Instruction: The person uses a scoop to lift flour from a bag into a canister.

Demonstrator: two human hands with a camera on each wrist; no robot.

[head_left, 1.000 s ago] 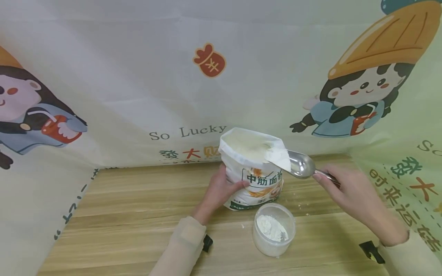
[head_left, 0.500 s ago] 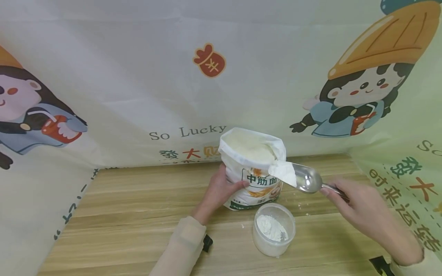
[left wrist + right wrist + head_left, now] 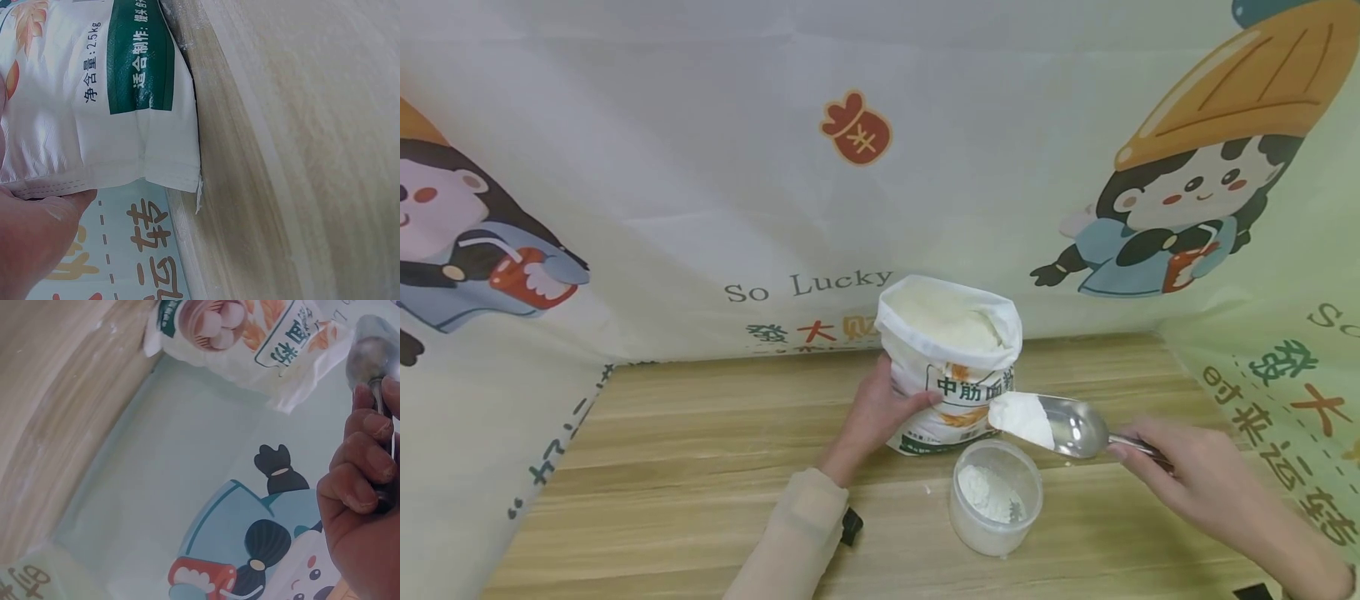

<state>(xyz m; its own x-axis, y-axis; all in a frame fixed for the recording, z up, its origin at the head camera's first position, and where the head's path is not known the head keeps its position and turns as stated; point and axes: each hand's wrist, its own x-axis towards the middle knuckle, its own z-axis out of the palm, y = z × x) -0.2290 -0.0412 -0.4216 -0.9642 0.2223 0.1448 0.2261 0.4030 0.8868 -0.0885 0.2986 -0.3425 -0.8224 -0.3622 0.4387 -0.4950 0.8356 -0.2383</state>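
Observation:
An opened white flour bag [image 3: 917,358] stands on the table with its mouth up, pale flour visible inside. My left hand [image 3: 880,408] grips its left side, thumb across the front. My right hand [image 3: 1195,479] holds a metal scoop [image 3: 1078,429] by its handle; white flour [image 3: 1022,418] is heaped at the scoop's front end. The scoop is level with the bag's lower front, above and right of a round clear tub [image 3: 996,542], which has some flour in it. In the right wrist view, fingers [image 3: 359,462] curl round the scoop handle.
The wood-grain table [image 3: 700,467] meets a printed cloth backdrop [image 3: 700,167] behind the bag, with more cloth at both sides. Small flour specks lie on the table near the tub.
My right hand has drawn the flour-loaded scoop out of the bag's mouth, then down and to the right toward the tub. The left hand and bag have stayed in place.

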